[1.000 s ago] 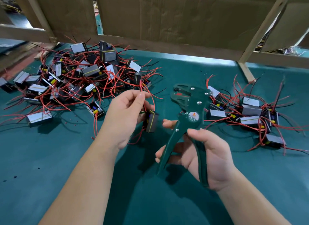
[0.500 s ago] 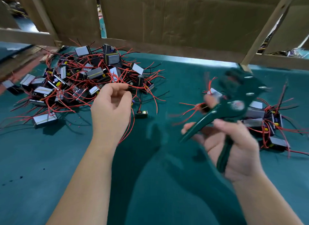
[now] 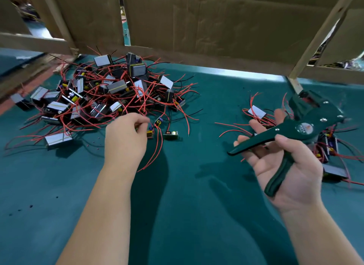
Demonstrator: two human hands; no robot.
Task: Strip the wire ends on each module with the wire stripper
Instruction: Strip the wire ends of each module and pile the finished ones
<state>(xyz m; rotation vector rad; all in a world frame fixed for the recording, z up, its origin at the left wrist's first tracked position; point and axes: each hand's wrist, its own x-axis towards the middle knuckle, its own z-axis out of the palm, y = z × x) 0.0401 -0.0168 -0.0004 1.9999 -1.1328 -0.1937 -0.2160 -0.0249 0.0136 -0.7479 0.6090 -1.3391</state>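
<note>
Upper left: I see a big pile of modules (image 3: 110,95) on the table (image 3: 187,215).
Right side: small pile of modules (image 3: 327,148).
Between them: one loose module (image 3: 171,135).
Top: cardboard wall (image 3: 197,24) behind both.

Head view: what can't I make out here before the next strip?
- Left hand: its back faces the camera, which hides what it pinches, if anything.
- Wire ends in the left pile: too small to tell stripped from unstripped.
- Right pile: partly behind the wire stripper and the right hand, and cut off by the right edge.
</note>
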